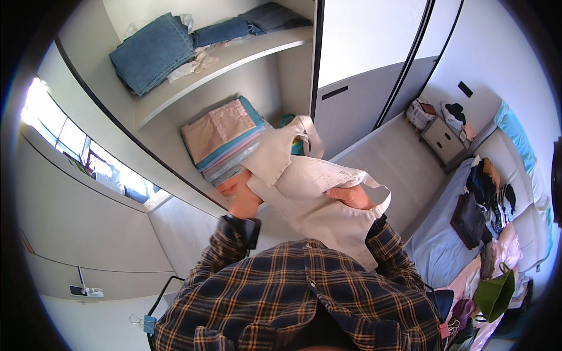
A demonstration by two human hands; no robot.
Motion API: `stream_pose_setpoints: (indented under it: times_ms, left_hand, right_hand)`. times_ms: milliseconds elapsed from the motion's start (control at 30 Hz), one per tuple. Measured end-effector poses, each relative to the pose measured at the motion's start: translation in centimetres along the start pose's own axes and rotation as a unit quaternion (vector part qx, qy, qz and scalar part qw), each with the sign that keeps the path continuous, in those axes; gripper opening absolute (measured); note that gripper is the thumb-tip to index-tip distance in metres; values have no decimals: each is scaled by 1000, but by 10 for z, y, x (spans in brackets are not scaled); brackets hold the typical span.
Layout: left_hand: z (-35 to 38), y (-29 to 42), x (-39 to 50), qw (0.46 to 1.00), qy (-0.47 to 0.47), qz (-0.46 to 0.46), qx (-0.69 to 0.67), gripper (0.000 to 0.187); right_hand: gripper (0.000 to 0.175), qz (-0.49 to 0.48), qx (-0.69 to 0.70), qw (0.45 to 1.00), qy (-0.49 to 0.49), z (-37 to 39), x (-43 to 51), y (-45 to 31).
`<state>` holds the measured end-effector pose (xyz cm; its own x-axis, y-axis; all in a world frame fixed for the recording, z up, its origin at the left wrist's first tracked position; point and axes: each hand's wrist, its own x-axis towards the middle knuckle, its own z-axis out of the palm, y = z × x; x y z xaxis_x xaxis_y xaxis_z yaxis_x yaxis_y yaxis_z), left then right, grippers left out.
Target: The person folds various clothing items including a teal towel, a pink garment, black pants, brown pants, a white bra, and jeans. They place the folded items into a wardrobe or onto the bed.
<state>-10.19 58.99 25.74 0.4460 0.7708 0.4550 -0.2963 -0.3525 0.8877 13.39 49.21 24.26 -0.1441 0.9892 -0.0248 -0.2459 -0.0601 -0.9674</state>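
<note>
A pale cream bra (307, 180), with lace on its cup and wide straps, hangs spread between my two hands in front of my plaid shirt. My right hand (351, 196) grips its band near the right-hand strap, thumb on top of the fabric. My left hand (246, 197) is at its left side, the fingers partly hidden by the cloth, and seems to hold that edge. Just behind the garment, a stack of folded fabrics (219, 131) in pink, teal, blue and grey lies in the lower wardrobe compartment.
Folded jeans (153, 52) rest on the wardrobe shelf (228, 59) above. Sliding doors (364, 92) stand to the right. Beyond are a nightstand (443, 140) and a bed (434, 237) heaped with clothes and a green bag (495, 295). A window (66, 127) is at left.
</note>
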Motion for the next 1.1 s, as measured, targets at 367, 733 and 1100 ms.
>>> stream_pose_setpoints:
  times_ms: [367,733,1100]
  left_hand:
    - [25,-52,-31,925,-96,-247,-273,37]
    - [28,-15,-24,853,-147,-285,-412,53]
    - [32,-45,-21,880,-190,-276,-338,53]
  right_hand:
    - [32,-93,-200,975,0,13,-2,-44]
    - [24,-134,-264,955,-20,35,-4,-65]
    - [29,-176,-179,965,71,22,1,-55]
